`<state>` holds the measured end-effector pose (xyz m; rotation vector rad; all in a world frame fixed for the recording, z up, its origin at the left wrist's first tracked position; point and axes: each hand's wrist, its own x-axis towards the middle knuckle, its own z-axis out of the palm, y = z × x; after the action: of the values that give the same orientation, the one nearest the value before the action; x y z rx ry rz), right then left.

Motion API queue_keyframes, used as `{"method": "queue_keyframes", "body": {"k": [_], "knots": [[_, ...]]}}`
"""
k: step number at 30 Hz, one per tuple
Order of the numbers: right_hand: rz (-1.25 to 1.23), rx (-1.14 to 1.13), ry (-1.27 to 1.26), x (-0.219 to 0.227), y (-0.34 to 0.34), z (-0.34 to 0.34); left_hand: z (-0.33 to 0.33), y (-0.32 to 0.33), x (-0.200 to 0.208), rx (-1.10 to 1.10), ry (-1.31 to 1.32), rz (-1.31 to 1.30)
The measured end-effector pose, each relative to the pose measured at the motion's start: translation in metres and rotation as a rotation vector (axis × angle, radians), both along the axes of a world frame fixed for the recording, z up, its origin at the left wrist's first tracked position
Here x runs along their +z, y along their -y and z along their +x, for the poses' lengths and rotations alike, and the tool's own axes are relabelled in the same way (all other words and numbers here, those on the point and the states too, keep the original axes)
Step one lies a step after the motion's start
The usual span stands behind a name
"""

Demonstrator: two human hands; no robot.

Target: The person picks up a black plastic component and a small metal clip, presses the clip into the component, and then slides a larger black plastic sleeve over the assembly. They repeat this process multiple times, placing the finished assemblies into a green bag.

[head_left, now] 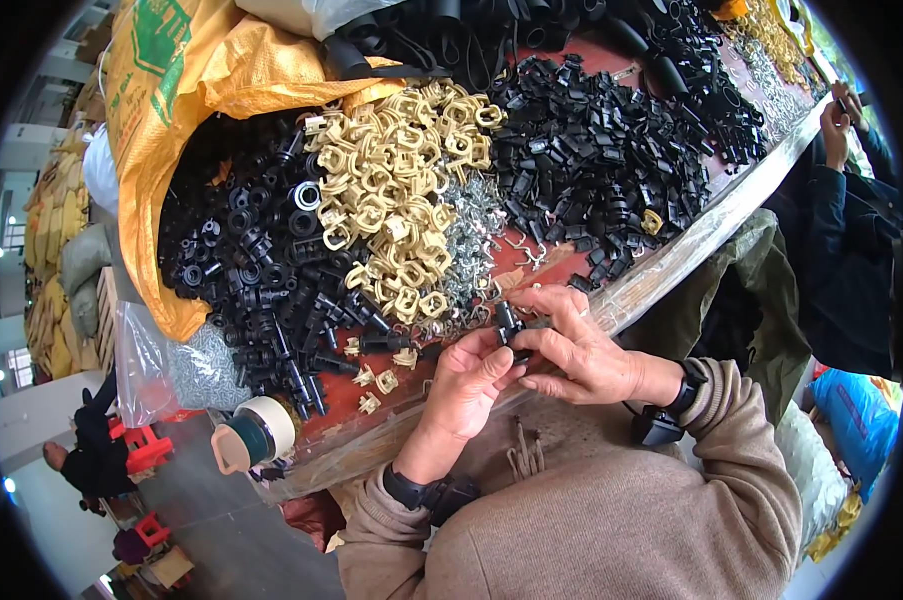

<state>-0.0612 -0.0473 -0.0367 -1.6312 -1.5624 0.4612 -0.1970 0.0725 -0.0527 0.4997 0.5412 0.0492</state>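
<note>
Between my two hands, over the near edge of the red table [336, 400], is a small black plastic fitting [508, 322]. My left hand [468, 378] pinches its lower end with thumb and fingers. From the other side my right hand [576, 350] closes on the same piece, its fingertips meeting the left thumb. Just beyond lie small silver metal clips [471, 240] and a heap of cream plastic clamps [396, 200]. A few loose cream pieces [386, 380] rest beside my left hand. Beyond my right hand spreads a pile of small black parts [601, 150].
An orange woven sack [141, 200] spills black tubular parts [261, 250] at the left. A clear bag of metal pieces [203, 365] and a tape roll [261, 430] are at the near left edge. Another person's hand [833, 130] shows at far right. Red stools [146, 450] stand on the floor.
</note>
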Motion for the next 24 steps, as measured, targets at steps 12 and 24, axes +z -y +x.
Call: {"method": "queue_keyframes", "body": {"k": [12,24], "knots": [[0.063,0.038,0.08,-0.001,0.012,0.004,-0.002,0.0,0.001,-0.045,-0.003,0.01],[-0.003,0.093,0.197,-0.004,0.01,0.004,-0.001,0.001,0.004,-0.137,-0.008,0.102]]}}
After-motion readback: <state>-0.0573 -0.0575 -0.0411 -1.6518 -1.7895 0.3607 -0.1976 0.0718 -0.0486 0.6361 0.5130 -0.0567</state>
